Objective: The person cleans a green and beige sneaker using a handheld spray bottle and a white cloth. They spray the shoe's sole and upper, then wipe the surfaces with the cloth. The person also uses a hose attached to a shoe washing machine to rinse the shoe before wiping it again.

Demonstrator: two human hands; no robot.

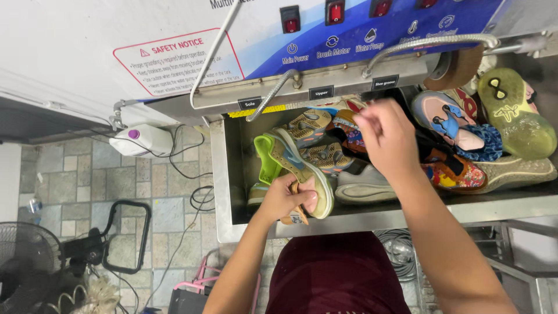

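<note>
Nearest, the left hand point(289, 199) clamps a sneaker point(299, 168) at the tub's point(224, 174) front edge, its long axis running up-left. Right hand point(386, 136) hovers farther back over the shoe pile point(453, 168), fingers pinched; contents indiscernible.

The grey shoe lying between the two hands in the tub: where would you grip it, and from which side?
Probably by the sole edge of the grey shoe, coming from the near, front side of the tub. It lies on its side with the long pale sole facing the person, unobstructed there, while other shoes crowd it behind. The right hand hovers just above it; the left hand holds a green-trimmed shoe.
</note>
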